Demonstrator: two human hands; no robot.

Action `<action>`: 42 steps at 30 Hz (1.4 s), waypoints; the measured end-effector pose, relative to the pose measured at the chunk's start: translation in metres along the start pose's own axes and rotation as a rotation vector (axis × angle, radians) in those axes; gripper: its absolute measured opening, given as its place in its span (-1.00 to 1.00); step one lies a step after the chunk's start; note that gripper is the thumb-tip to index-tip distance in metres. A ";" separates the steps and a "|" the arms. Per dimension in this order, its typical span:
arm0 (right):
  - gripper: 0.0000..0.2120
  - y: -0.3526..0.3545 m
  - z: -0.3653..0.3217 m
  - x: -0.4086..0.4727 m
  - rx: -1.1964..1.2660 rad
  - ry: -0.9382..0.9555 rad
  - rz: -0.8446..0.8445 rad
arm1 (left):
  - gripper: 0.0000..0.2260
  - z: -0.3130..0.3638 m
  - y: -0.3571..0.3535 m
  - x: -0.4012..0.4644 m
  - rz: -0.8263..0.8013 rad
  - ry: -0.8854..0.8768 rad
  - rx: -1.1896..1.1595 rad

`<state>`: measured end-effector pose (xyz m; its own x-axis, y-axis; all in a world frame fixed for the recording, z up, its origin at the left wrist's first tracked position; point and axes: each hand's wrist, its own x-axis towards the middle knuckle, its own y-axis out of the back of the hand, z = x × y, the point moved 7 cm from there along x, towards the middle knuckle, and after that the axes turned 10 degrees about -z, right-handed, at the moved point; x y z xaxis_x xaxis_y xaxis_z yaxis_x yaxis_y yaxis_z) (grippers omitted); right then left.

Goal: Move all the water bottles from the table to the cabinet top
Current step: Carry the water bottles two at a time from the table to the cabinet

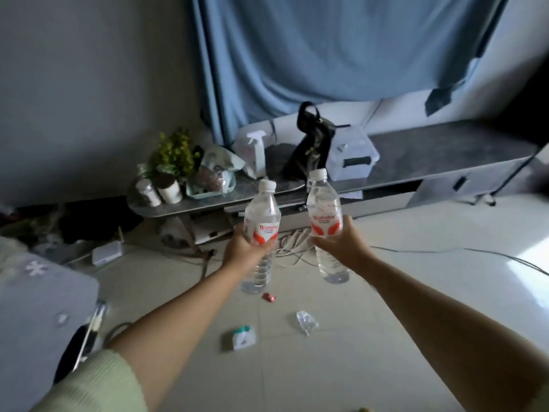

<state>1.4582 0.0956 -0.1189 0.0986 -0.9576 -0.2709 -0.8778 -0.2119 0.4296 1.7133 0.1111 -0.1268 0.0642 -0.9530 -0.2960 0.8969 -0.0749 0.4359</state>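
Across the far side of the room runs the long, low cabinet with a dark grey stone-look top [439, 150]. Its left half is crowded with a black handbag [309, 144], a clear plastic storage box [353, 157], a white spray bottle [257, 150] and a small potted green plant [173, 162], while its right half shows bare top.

Nearer, both arms reach forward over the pale tiled floor [326, 352]. The left hand [243, 248] is wrapped round the label of one clear plastic water bottle with a white cap [261, 221], held upright. The right hand [341, 248] grips a second matching bottle [325, 215] the same way, just to the right.

This looks like the carrying step, with both bottles in the air short of the cabinet. The next move calls for stepping closer and setting each bottle upright on a bare patch, probably the right half, clear of the box and bag.
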 end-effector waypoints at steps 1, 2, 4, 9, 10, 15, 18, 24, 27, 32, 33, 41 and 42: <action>-0.31 0.025 0.013 -0.005 0.026 -0.005 0.021 | -0.49 0.015 -0.025 0.005 -0.025 -0.019 0.000; -0.30 0.048 0.025 -0.009 0.042 -0.004 0.042 | -0.48 0.028 -0.049 0.009 -0.052 -0.029 0.001; -0.29 0.105 0.055 -0.022 0.051 -0.012 0.097 | -0.43 0.060 -0.108 0.015 -0.113 -0.051 0.013; -0.35 0.214 0.113 -0.042 0.032 -0.046 0.216 | -0.41 0.121 -0.229 0.017 -0.226 -0.071 0.013; -0.36 0.235 0.123 -0.047 0.030 -0.056 0.245 | -0.45 0.135 -0.255 0.018 -0.260 -0.080 0.003; -0.44 0.327 0.170 -0.070 0.041 -0.087 0.354 | -0.47 0.195 -0.358 0.027 -0.398 -0.114 0.030; -0.46 0.369 0.192 -0.078 0.061 -0.123 0.414 | -0.45 0.220 -0.402 0.040 -0.470 -0.131 0.042; -0.46 0.451 0.226 -0.057 0.060 -0.186 0.505 | -0.49 0.275 -0.477 0.085 -0.523 -0.203 0.088; -0.46 0.499 0.237 -0.031 0.054 -0.200 0.558 | -0.60 0.311 -0.521 0.120 -0.558 -0.244 0.089; -0.46 0.577 0.247 0.014 0.011 -0.249 0.602 | -0.78 0.382 -0.584 0.172 -0.620 -0.312 0.124; -0.45 0.595 0.251 0.021 0.016 -0.253 0.620 | -0.79 0.397 -0.599 0.182 -0.637 -0.333 0.137; -0.49 0.721 0.296 0.063 0.034 -0.254 0.639 | -0.81 0.479 -0.723 0.237 -0.723 -0.363 0.115; -0.49 0.737 0.303 0.069 0.031 -0.256 0.627 | -0.81 0.488 -0.738 0.242 -0.732 -0.363 0.089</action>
<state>0.6759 -0.0677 -0.0826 -0.5439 -0.8206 -0.1756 -0.7466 0.3776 0.5477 0.8531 -0.2073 -0.1057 -0.6826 -0.6884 -0.2450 0.6180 -0.7228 0.3092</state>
